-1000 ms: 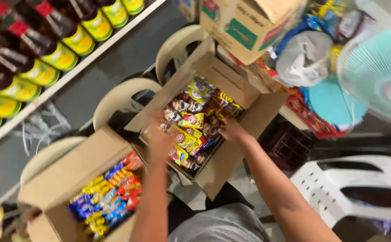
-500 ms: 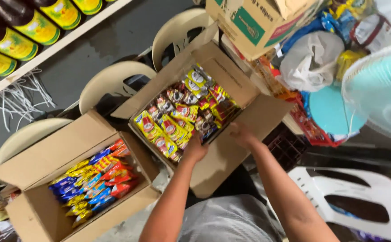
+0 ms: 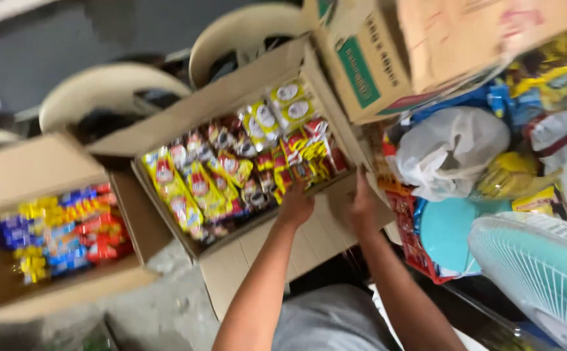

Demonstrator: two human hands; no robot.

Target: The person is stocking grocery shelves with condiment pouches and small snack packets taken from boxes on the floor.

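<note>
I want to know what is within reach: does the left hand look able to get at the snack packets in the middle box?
Probably yes. The left hand rests at the near edge of the open cardboard box, whose flaps are folded out, and the snack packets lie uncovered beside it.

Matt brown cardboard box [image 3: 335, 218] is touched by both hands, glossy plastic snack packets [image 3: 199, 185] packed just beyond them.

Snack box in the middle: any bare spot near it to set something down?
The near flap of the snack box is bare left of the left hand and between it and the right hand. The box is packed with packets. Right of it, bags and a fan crowd in.
</note>
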